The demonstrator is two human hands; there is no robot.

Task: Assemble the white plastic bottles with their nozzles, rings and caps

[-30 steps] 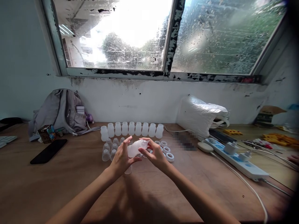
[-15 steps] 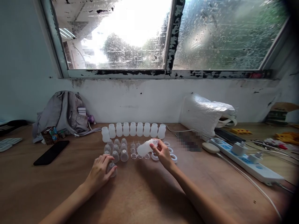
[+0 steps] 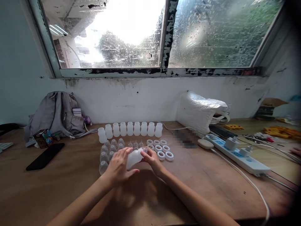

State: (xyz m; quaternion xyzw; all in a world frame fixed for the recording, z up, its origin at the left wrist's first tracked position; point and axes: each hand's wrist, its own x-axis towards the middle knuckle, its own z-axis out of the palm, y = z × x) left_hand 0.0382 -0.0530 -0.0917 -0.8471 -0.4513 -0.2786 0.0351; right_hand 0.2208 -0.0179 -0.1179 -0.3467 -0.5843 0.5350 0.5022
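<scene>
Head view, left hand [image 3: 118, 164]: being held half open about the bottle's [image 3: 134, 159] lower end, thumb parted from fingers; firm contact cannot be told.
Right hand [image 3: 151, 158]: being clamped on the bottle's top.
Bottle: being held over the table [image 3: 188, 191], long axis slanting, top being pointed rightward.
Room: being left toward the table's near edge; beyond, movement is being bounded by white rings [image 3: 161, 158].

- Bottle [image 3: 133, 158]: lower end partly behind the left hand [image 3: 119, 164], top partly covered by the right hand's [image 3: 153, 160] fingers.
- Cups [image 3: 103, 167]: some hidden behind the left hand.
- Teats [image 3: 135, 144]: front ones blocked by hands and bottle.
- Dark patch [image 3: 185, 138]: pixelated, unreadable.
- Co-worker's hand [image 3: 295, 152]: blurred, cut off at right.
- Window [image 3: 225, 34]: cut off above.
- Red bits [image 3: 256, 138]: too small to tell.
</scene>
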